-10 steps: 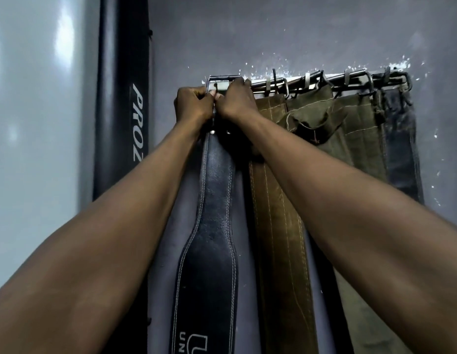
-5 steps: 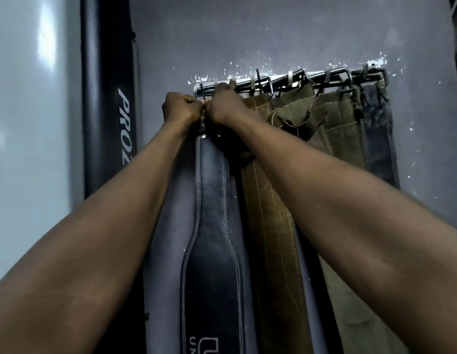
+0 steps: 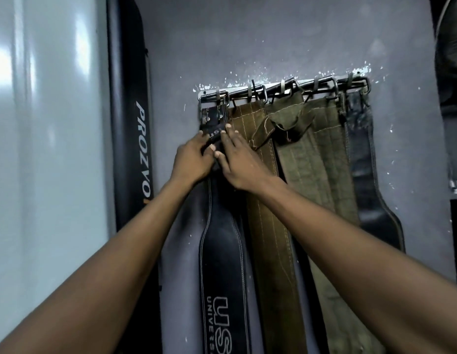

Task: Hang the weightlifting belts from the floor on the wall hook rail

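Observation:
A metal hook rail (image 3: 286,88) is fixed to the grey wall. A black stitched weightlifting belt (image 3: 222,251) with white lettering hangs by its buckle (image 3: 212,113) from the leftmost hook. My left hand (image 3: 194,159) grips the belt's narrow strap just below the buckle, thumb on the front. My right hand (image 3: 237,162) lies on the same strap from the right with fairly straight fingers. To the right hang a brown belt (image 3: 263,200), an olive belt (image 3: 316,162) and a dark belt (image 3: 367,187).
A tall black padded post (image 3: 130,123) with white lettering stands just left of the rail. Beside it on the left is a glossy white panel (image 3: 43,149). Dark equipment fills the far right edge (image 3: 452,72).
Both hands have dropped from the rail's left hook down to the strap below the buckle. The black belt's buckle now hangs uncovered on the hook. The view has pulled back.

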